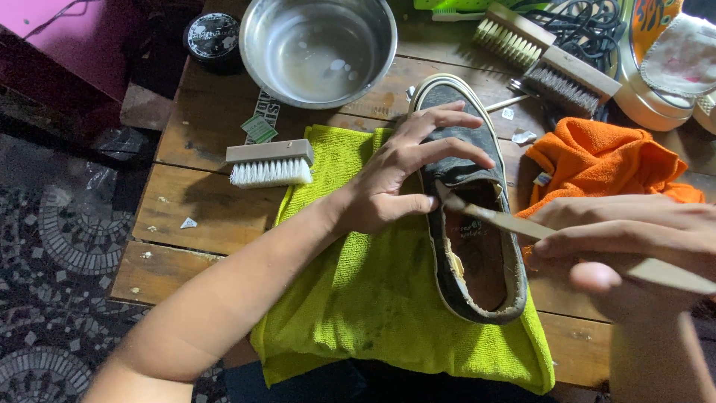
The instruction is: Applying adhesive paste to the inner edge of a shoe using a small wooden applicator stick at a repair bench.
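While our left hand (406,168) presses the soft, light canvas shoe (470,201) flat at its toe, it should stay put. Our right hand (626,239) grips a thin brush (514,222).

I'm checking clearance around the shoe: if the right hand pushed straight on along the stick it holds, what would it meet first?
Probably the left hand's thumb, pressed on the dark shoe; the right hand's stick tip already sits there.
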